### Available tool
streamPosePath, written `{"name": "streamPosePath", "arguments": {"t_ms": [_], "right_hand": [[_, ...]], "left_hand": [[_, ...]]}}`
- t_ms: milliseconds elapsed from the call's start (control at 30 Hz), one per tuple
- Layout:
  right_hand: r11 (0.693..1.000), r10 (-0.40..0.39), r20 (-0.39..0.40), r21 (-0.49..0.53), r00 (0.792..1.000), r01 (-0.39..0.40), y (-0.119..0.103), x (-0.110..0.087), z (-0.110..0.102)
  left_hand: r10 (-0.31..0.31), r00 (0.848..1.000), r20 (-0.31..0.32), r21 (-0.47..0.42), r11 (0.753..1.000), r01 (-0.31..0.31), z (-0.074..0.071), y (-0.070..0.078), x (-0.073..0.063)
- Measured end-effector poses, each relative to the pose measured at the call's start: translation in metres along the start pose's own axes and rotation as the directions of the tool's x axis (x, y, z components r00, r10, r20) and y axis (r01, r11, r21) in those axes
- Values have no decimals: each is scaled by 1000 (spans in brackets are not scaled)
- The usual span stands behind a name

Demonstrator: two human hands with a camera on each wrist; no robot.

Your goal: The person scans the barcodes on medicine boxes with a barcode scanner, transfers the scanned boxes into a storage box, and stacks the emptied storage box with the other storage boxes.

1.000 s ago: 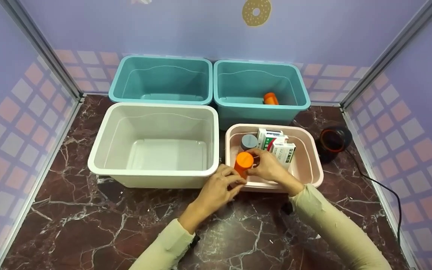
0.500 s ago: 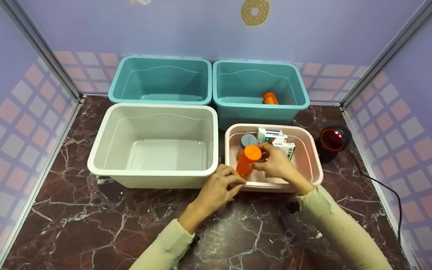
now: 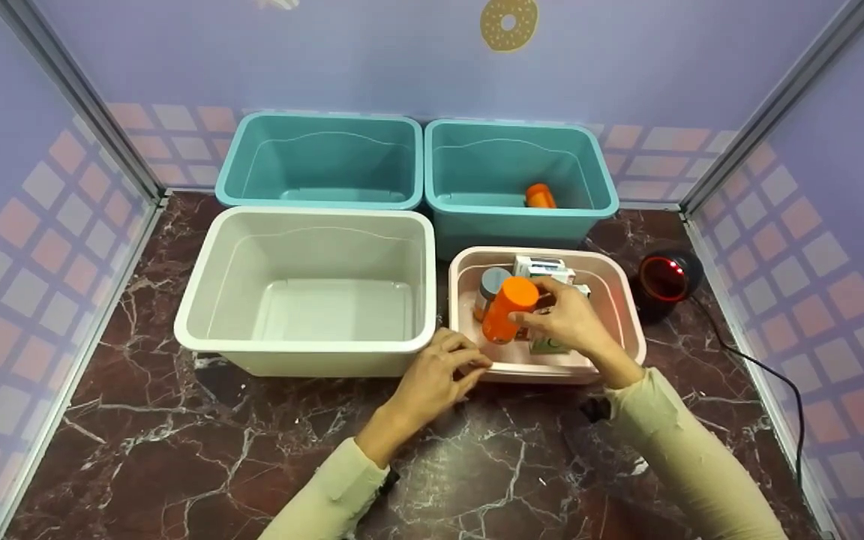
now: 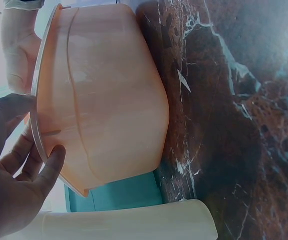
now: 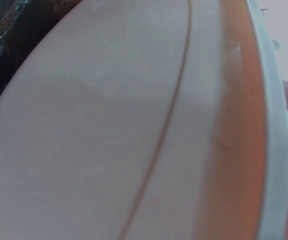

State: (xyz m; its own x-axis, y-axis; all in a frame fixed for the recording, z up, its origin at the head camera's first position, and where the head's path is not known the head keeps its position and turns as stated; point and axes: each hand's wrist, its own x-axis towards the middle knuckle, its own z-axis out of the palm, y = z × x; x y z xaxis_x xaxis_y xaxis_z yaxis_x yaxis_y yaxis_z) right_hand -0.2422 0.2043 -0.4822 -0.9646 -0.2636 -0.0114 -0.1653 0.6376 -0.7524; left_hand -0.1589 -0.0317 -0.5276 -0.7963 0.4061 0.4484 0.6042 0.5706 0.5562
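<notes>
Inside the pale pink bin [image 3: 627, 300], my right hand [image 3: 571, 322] grips an orange pill bottle [image 3: 505, 321], thumb and fingers round its side near the cap. The bottle leans, its cap toward the upper right. My left hand [image 3: 432, 379] holds the bin's near-left rim; the left wrist view shows its fingers [image 4: 53, 162] on both sides of the edge. Beside the held bottle stands a brown bottle with a grey cap [image 3: 495, 281]. Several medicine boxes [image 3: 541, 268] are behind and under my right hand, partly hidden. In the right wrist view the bin wall hides the bottle.
A large white bin [image 3: 334, 307] stands left of the pink one. Two teal bins [image 3: 319, 199] are at the back; an orange bottle [image 3: 540, 196] lies in the right one. A black device with a red-lit ring [image 3: 663, 279] and cable sits at right.
My right hand has lifted the orange bottle from the bin's near-left corner and moved right and toward the back, tilting it. The black device's ring has lit red. My left hand has stayed put.
</notes>
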Motion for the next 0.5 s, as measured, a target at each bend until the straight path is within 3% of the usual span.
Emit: {"name": "streamPosePath", "arguments": {"t_ms": [500], "right_hand": [[1000,12,-68,18,998,-11,-2,-2,-19]], "left_hand": [[11,1000,-14,6,1000,-11,0,-1,0]]}}
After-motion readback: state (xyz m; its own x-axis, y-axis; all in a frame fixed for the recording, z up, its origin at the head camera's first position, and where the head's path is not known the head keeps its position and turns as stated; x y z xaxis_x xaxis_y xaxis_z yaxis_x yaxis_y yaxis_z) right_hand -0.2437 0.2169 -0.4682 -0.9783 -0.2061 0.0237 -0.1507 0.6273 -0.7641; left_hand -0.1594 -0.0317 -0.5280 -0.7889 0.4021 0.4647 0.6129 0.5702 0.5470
